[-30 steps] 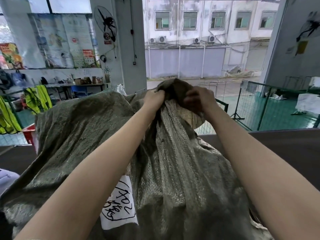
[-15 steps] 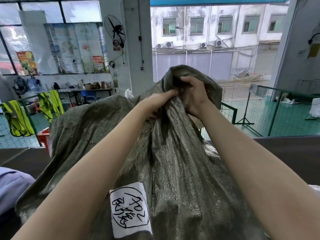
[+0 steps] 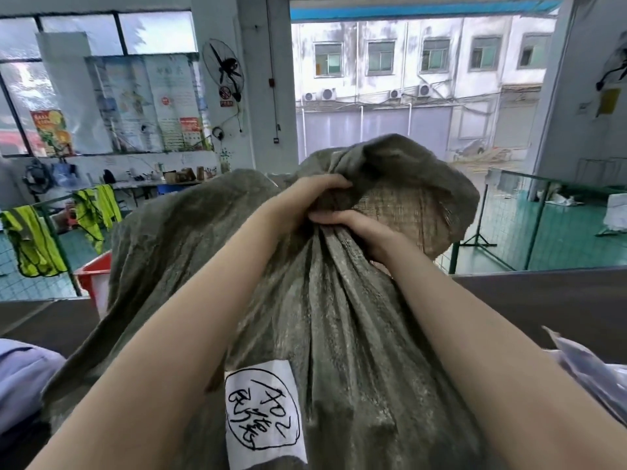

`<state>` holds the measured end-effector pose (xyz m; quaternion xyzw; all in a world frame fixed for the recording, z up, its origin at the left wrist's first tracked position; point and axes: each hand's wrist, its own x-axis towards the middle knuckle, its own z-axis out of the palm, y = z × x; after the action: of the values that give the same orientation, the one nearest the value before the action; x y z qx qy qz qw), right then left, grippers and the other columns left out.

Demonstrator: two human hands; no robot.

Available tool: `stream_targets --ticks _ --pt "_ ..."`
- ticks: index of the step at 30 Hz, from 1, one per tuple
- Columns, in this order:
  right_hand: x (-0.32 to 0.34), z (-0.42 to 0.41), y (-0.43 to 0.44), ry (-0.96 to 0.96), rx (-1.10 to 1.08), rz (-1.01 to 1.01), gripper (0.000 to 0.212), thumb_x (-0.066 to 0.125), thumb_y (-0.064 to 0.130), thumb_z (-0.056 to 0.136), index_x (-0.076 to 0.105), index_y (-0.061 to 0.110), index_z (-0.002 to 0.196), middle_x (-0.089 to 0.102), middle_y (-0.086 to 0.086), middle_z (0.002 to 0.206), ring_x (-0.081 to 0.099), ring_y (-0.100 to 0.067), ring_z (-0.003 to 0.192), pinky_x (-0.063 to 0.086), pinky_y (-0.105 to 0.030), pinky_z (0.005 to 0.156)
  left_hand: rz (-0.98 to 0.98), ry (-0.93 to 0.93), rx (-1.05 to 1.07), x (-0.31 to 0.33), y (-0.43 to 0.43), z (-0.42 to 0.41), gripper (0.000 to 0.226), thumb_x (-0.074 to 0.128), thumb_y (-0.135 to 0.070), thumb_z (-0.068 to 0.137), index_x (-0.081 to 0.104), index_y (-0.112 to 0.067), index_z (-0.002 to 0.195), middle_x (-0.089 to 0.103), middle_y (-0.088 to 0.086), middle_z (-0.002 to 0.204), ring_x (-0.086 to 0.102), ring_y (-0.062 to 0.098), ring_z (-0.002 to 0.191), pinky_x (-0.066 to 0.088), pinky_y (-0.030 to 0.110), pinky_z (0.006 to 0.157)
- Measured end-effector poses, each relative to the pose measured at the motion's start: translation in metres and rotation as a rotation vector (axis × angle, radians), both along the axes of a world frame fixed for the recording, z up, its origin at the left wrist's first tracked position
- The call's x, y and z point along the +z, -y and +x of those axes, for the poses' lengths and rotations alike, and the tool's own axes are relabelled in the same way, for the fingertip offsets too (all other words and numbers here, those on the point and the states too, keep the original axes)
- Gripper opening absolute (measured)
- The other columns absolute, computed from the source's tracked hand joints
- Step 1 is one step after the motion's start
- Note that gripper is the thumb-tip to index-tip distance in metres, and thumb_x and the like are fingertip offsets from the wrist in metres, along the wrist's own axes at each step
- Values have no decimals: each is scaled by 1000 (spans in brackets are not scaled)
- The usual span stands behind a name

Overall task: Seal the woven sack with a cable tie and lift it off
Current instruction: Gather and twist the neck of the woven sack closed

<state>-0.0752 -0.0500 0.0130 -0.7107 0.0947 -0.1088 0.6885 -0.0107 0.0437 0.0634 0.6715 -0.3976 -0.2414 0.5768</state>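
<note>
A large grey-green woven sack (image 3: 356,334) stands full in front of me, with a white label (image 3: 263,413) bearing handwritten black marks low on its near side. Its top is bunched into a neck. My left hand (image 3: 307,200) grips the gathered cloth from the left, just above my right hand (image 3: 358,228), which clamps the neck from the right. The loose mouth of the sack (image 3: 417,184) flops over beyond both hands. No cable tie shows in the head view.
A dark low wall (image 3: 543,300) runs behind the sack. A red and white bin (image 3: 96,276) and yellow vests (image 3: 34,239) on a rail stand at the left. Green mesh fencing (image 3: 543,225) lies at the right. Pale plastic packets (image 3: 590,368) sit at my right elbow.
My hands have tightened the gather on the sack's neck, the right hand dropping below the left. The loose mouth now flops to the right, and the camera has tilted down a little.
</note>
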Motion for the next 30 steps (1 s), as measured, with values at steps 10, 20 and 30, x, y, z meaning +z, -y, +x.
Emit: stream_targets --ticks 10,20,30 --pt "12 -2 9 199 -142 132 34 51 7 80 67 6 50 64 -2 42 60 -12 36 49 -13 42 507 580 395 -13 -23 23 78 34 -63 88 52 4 122 59 24 125 61 33 107 48 38 94" --pt "27 -18 5 214 -38 184 49 41 11 88 70 5 49 67 -5 46 62 -14 39 50 -14 43 71 539 498 -6 -17 26 35 62 -27 82 65 -14 115 68 10 117 60 28 112 46 31 96" --pt "26 -8 -30 445 -15 247 15 57 10 85 67 15 96 75 -1 81 71 -13 73 57 -25 74 -99 174 -57 24 -17 -1 45 60 -43 74 69 -11 105 69 13 108 64 27 103 47 42 100"
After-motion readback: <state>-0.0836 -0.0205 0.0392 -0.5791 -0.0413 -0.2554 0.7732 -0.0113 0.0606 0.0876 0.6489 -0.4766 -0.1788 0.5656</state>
